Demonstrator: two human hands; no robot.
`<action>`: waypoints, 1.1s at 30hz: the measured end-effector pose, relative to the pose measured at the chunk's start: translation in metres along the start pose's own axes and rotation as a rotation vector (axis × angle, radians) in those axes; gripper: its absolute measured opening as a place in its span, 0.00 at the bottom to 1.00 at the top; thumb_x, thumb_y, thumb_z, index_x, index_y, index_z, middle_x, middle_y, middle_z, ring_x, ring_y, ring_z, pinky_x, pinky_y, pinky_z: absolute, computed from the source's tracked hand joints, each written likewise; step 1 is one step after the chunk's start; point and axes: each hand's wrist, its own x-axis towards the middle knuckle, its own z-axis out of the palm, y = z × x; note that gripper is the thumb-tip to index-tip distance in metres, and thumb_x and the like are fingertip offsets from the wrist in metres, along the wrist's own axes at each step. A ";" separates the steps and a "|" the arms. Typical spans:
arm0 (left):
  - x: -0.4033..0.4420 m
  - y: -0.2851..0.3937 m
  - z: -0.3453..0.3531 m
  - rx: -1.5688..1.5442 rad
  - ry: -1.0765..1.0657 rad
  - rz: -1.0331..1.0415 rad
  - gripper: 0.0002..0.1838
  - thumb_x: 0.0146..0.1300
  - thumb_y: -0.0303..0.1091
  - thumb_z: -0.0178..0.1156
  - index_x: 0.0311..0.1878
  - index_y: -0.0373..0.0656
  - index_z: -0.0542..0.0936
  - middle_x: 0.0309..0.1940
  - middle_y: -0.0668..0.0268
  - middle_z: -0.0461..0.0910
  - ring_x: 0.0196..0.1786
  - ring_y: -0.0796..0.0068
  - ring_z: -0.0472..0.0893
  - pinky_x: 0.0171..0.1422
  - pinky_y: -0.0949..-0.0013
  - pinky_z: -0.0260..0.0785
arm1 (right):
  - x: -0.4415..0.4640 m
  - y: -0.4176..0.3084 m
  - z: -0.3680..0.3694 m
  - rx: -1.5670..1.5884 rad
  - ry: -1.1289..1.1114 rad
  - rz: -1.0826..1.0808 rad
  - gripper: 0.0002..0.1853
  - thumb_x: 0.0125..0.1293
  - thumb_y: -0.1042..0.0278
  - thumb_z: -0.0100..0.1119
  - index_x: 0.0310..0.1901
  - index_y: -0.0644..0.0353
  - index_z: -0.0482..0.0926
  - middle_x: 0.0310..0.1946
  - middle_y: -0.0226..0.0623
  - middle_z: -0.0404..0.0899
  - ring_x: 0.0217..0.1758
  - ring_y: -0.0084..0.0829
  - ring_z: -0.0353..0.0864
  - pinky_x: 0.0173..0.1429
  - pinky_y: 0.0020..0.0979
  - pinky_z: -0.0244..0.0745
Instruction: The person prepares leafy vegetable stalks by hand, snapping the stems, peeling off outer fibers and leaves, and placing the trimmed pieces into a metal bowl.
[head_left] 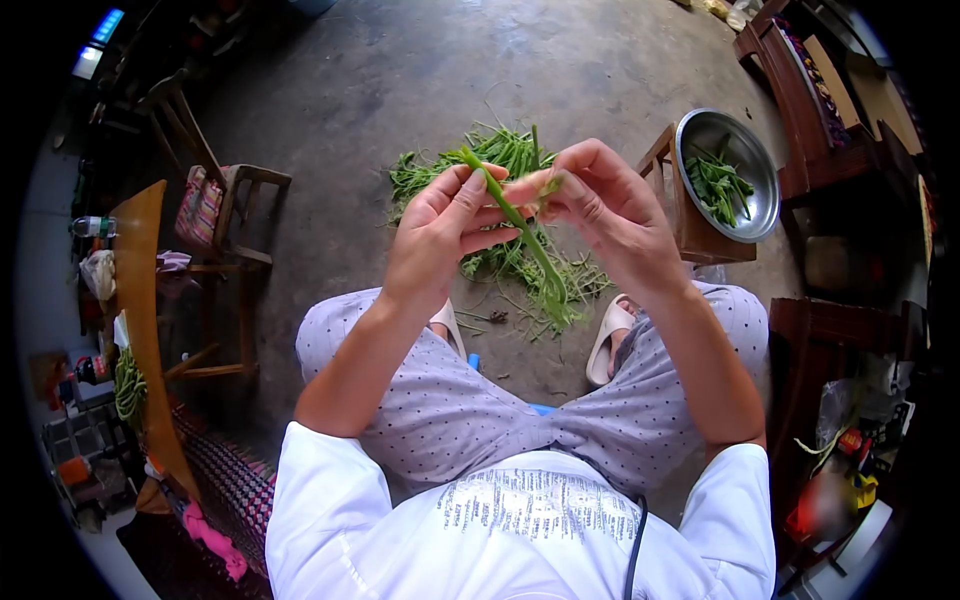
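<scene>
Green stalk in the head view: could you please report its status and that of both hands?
Left hand pinching green stalk. Right hand pinching pale-green scrap. Stalk slanted, above greens piled on floor. Nothing visibly blocking either hand.

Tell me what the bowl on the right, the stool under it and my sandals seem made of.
Bowl: probably stainless steel, smooth; its wall and rim have a silvery shine.
Stool: likely wood, brown and perhaps varnished, with straight, squared edges.
Sandals: perhaps moulded foam or plastic, since they look pale, plain and matte.
</scene>
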 end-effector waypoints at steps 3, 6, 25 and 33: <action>0.001 0.002 -0.001 -0.037 0.011 -0.008 0.14 0.73 0.38 0.46 0.51 0.38 0.72 0.45 0.56 0.81 0.48 0.68 0.83 0.51 0.68 0.78 | -0.002 -0.002 -0.006 0.128 -0.022 0.155 0.10 0.74 0.65 0.46 0.47 0.63 0.68 0.36 0.34 0.79 0.36 0.23 0.79 0.40 0.25 0.74; 0.003 0.006 -0.010 -0.052 -0.002 0.034 0.14 0.73 0.35 0.45 0.54 0.36 0.71 0.49 0.52 0.80 0.50 0.64 0.82 0.53 0.69 0.77 | -0.002 0.000 -0.015 -0.319 0.070 0.218 0.10 0.73 0.65 0.47 0.44 0.64 0.70 0.29 0.33 0.76 0.32 0.23 0.77 0.36 0.28 0.72; -0.005 0.063 -0.104 -0.361 0.092 0.542 0.15 0.72 0.36 0.46 0.53 0.37 0.73 0.39 0.60 0.79 0.46 0.66 0.81 0.50 0.71 0.75 | -0.050 0.078 -0.125 -1.849 -0.444 1.018 0.12 0.50 0.71 0.58 0.37 0.63 0.84 0.38 0.47 0.83 0.45 0.44 0.83 0.48 0.39 0.79; -0.009 0.037 -0.054 0.249 -0.008 0.408 0.15 0.73 0.40 0.48 0.52 0.39 0.72 0.33 0.66 0.77 0.37 0.76 0.77 0.45 0.74 0.70 | -0.030 0.040 -0.102 -1.408 -0.257 0.556 0.11 0.51 0.67 0.59 0.30 0.68 0.79 0.30 0.52 0.81 0.34 0.50 0.81 0.40 0.41 0.75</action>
